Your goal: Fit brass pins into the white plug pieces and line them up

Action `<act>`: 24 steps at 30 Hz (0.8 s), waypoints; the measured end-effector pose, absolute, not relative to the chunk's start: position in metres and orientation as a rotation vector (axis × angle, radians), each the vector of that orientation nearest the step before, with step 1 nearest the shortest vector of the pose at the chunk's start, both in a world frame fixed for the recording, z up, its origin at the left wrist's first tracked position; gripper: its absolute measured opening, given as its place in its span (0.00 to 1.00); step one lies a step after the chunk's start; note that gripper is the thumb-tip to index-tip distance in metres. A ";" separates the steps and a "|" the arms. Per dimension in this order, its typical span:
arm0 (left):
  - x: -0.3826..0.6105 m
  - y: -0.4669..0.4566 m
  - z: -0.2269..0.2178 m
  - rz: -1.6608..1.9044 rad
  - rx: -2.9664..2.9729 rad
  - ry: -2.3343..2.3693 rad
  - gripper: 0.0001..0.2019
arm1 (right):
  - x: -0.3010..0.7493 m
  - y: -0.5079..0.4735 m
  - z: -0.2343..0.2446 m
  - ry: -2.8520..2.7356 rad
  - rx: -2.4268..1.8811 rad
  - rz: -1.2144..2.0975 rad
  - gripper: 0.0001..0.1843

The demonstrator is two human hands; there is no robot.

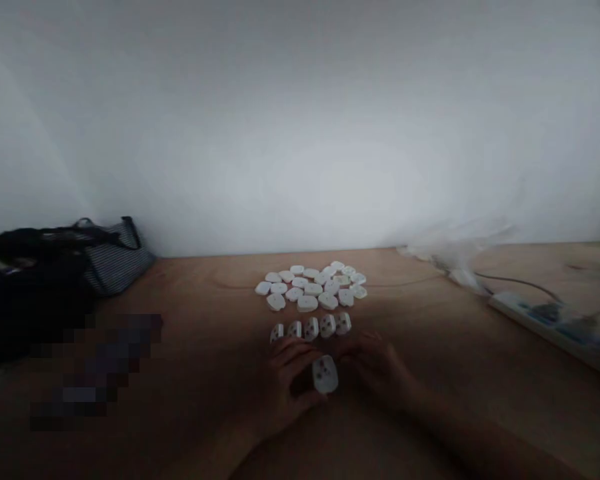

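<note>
A small white plug-shaped piece [325, 374] with dark dots stands between my two hands, low in the middle of the wooden table [205, 313]. My left hand [290, 383] curls round it from the left with thumb and fingers on it. My right hand [373, 367] rests just right of it, fingers bent toward the piece; whether they touch it is unclear. Just beyond the hands a short row of like pieces [310, 329] stands on edge. Farther back lies a flat cluster of several white pieces [313, 285].
A dark bag with a striped pouch [105, 257] sits at the left by the wall. A white power strip [545, 320] with cables and a crumpled clear plastic bag [455, 257] lie at the right. A blurred patch covers the lower left.
</note>
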State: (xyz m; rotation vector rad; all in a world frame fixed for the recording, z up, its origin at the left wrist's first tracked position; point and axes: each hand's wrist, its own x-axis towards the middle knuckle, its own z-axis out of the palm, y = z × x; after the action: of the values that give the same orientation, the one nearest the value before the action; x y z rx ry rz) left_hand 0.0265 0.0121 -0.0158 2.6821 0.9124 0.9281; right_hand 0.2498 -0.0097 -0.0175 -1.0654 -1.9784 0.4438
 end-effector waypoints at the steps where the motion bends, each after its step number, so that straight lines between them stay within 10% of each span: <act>1: 0.026 0.013 -0.018 0.936 2.698 0.929 0.25 | 0.249 -0.010 -0.018 -1.964 -1.068 0.451 0.07; 24: 0.028 0.009 -0.016 0.964 2.832 0.969 0.24 | 0.237 -0.019 -0.016 -2.158 -1.053 -0.001 0.15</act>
State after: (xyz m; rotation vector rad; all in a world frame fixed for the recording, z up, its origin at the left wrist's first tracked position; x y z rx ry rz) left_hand 0.0280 0.0087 -0.0162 2.8324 0.9693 0.9640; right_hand 0.2375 -0.0194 -0.0163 -1.0526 -2.1581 -0.0013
